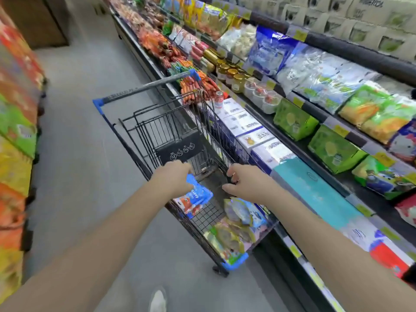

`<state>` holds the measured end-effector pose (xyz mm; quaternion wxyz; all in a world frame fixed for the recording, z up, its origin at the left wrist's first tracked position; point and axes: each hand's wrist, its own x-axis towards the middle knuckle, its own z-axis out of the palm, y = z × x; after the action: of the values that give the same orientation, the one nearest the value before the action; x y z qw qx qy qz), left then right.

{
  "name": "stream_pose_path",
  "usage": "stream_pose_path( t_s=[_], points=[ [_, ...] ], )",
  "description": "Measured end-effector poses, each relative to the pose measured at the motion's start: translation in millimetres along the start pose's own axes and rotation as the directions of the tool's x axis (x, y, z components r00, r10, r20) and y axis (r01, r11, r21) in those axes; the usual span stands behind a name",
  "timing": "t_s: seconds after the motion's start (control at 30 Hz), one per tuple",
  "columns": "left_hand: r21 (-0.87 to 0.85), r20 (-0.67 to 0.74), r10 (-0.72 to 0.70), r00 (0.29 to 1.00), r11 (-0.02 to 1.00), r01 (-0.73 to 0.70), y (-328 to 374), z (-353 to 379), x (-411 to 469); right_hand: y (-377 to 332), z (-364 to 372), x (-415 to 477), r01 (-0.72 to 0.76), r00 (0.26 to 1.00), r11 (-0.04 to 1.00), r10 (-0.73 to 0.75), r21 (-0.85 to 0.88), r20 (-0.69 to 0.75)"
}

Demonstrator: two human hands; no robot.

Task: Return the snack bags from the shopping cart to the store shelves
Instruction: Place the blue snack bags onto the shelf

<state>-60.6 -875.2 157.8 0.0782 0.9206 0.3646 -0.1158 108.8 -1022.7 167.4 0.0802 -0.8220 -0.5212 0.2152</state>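
Observation:
A black wire shopping cart (144, 129) with blue corner caps stands in the aisle beside the store shelves (337, 122) on the right. My left hand (174, 177) is inside the basket, closed on the top of a blue snack bag (195, 200) with an orange cartoon figure. My right hand (244, 182) hovers over the basket next to it, fingers curled loosely and holding nothing. Several more snack bags (234, 230), yellowish and blue, lie at the near end of the cart.
The right-hand shelves carry bagged snacks, green boxes (293, 121), jars (231, 75) and sausages. White and blue boxes (252, 131) fill the low chest next to the cart. Another shelf of colourful bags (15, 131) lines the left. Grey floor runs between, and my shoe (158, 300) shows below.

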Motion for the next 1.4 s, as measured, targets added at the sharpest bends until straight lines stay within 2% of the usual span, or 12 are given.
stream_pose_path(
  t_s=[0.23,0.5,0.77,0.9,1.03,1.17,1.4],
  points=[
    [-0.034,0.024,0.121,0.992,0.992,-0.120,-100.2,6.6,45.5,-69.9,33.9,68.9,-0.129,0.991,0.991,0.128,0.039,0.034],
    [-0.069,0.088,0.217,0.972,0.975,-0.212,-164.5,10.9,97.6,-89.2,65.4,107.6,-0.307,0.949,0.949,0.299,0.077,0.096],
    [-0.049,0.131,0.249,0.960,0.968,-0.245,-182.3,20.0,159.7,-74.1,97.4,183.2,-0.370,0.920,0.922,0.346,0.116,0.186],
    [0.000,0.212,0.219,0.952,0.975,-0.224,-183.9,24.0,200.6,-49.1,121.2,215.8,-0.447,0.882,0.874,0.397,0.188,0.252],
    [0.049,0.250,0.183,0.951,0.978,-0.202,-179.0,35.4,238.3,-26.9,136.7,236.8,-0.495,0.845,0.854,0.429,0.164,0.319],
    [0.076,0.334,0.232,0.914,0.960,-0.271,-171.3,49.8,268.0,-12.4,143.0,251.3,-0.549,0.811,0.826,0.490,0.127,0.320],
    [0.132,0.501,0.278,0.819,0.911,-0.390,-161.7,82.2,314.0,-5.8,162.9,261.2,-0.661,0.735,0.724,0.570,0.200,0.366]
  ],
)
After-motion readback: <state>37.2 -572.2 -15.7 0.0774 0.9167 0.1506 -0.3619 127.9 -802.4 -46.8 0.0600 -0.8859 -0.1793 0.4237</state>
